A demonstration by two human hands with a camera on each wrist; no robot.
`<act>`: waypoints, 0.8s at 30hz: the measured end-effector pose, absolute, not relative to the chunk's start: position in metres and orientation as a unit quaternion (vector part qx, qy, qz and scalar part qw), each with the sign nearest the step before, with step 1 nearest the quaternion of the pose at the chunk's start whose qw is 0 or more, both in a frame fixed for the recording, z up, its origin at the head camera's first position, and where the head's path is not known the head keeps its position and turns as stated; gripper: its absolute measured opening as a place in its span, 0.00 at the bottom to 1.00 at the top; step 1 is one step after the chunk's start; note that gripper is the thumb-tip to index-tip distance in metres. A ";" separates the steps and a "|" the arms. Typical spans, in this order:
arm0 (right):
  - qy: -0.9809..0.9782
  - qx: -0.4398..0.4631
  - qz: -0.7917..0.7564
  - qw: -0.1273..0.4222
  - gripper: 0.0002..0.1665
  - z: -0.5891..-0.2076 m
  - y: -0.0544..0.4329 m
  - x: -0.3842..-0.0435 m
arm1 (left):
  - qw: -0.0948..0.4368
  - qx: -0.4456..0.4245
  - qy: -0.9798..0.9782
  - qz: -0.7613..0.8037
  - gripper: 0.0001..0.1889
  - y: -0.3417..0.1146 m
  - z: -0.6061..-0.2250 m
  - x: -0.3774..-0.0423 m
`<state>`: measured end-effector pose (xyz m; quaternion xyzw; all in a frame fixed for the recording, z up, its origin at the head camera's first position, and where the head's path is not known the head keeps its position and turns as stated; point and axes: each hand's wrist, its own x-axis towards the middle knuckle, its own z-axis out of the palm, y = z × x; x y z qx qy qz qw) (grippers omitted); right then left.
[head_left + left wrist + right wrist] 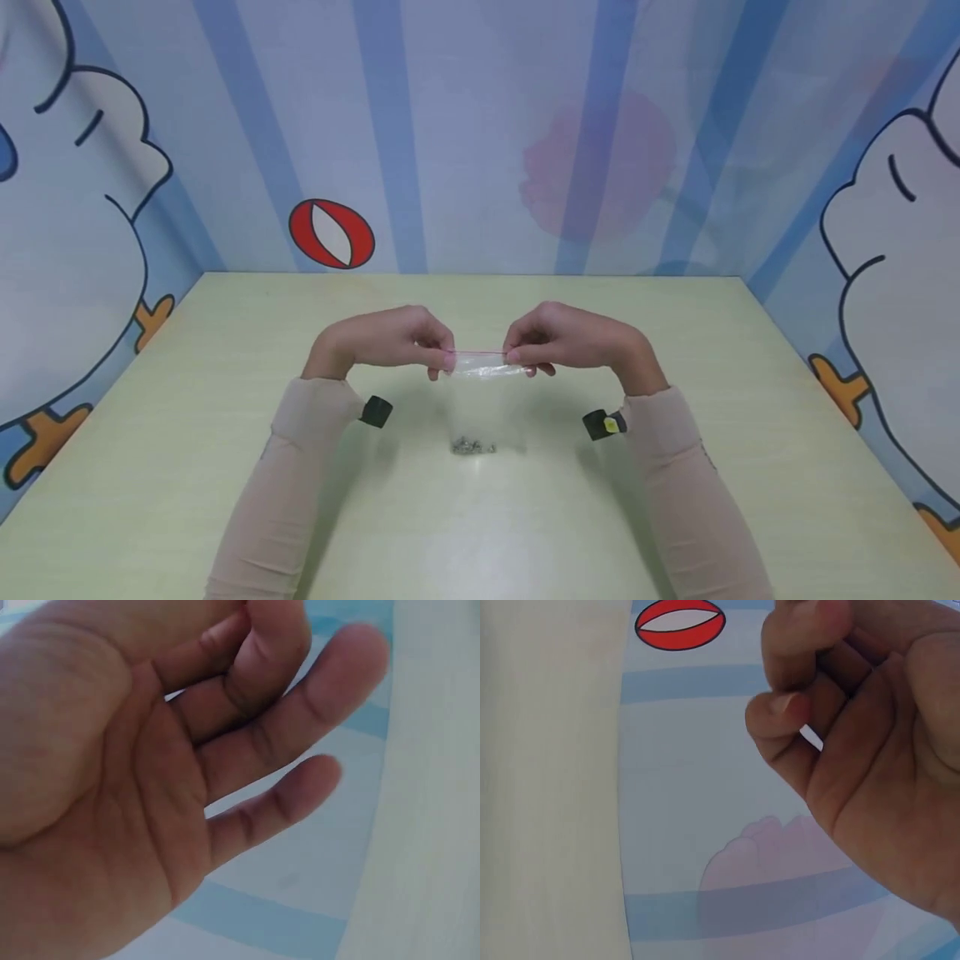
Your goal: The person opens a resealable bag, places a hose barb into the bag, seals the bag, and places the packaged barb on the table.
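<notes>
A clear zip bag with a pink line along its top hangs upright over the middle of the table. Small silvery metal pieces lie at its bottom left; their exact kind is too small to tell. My left hand pinches the bag's top left corner between thumb and forefinger. At the top right corner my right hand pinches the same edge. In the left wrist view the left hand has its outer fingers loosely extended. The right hand's outer fingers are curled in the right wrist view. Neither wrist view shows the bag.
The pale wooden table spreads around both arms. Behind it stands a blue striped backdrop with a red and white oval printed on it. A dark wrist camera juts from the left sleeve, another camera from the right.
</notes>
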<state>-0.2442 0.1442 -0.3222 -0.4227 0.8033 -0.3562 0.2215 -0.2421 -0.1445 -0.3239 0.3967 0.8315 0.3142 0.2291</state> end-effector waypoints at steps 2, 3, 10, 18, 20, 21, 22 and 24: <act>0.816 -0.413 -0.349 0.206 0.07 -0.325 0.145 -0.246 | 0.200 0.397 0.842 0.305 0.06 -0.143 -0.327 -0.245; 0.823 -0.407 -0.345 0.196 0.07 -0.326 0.146 -0.248 | 0.186 0.396 0.847 0.303 0.06 -0.142 -0.329 -0.247; 0.847 -0.377 -0.340 0.155 0.10 -0.336 0.147 -0.256 | 0.140 0.363 0.872 0.297 0.04 -0.140 -0.339 -0.256; 0.869 -0.346 -0.330 0.128 0.13 -0.352 0.143 -0.265 | 0.114 0.321 0.904 0.258 0.05 -0.137 -0.353 -0.264; 0.872 -0.336 -0.331 0.131 0.13 -0.357 0.142 -0.268 | 0.106 0.312 0.913 0.239 0.04 -0.135 -0.358 -0.265; 0.874 -0.331 -0.330 0.132 0.14 -0.360 0.141 -0.269 | 0.102 0.309 0.917 0.229 0.03 -0.135 -0.360 -0.266; 0.876 -0.328 -0.328 0.132 0.14 -0.363 0.141 -0.270 | 0.098 0.306 0.921 0.219 0.02 -0.134 -0.362 -0.267; 0.880 -0.323 -0.322 0.132 0.14 -0.369 0.140 -0.273 | 0.094 0.304 0.925 0.205 0.02 -0.132 -0.367 -0.268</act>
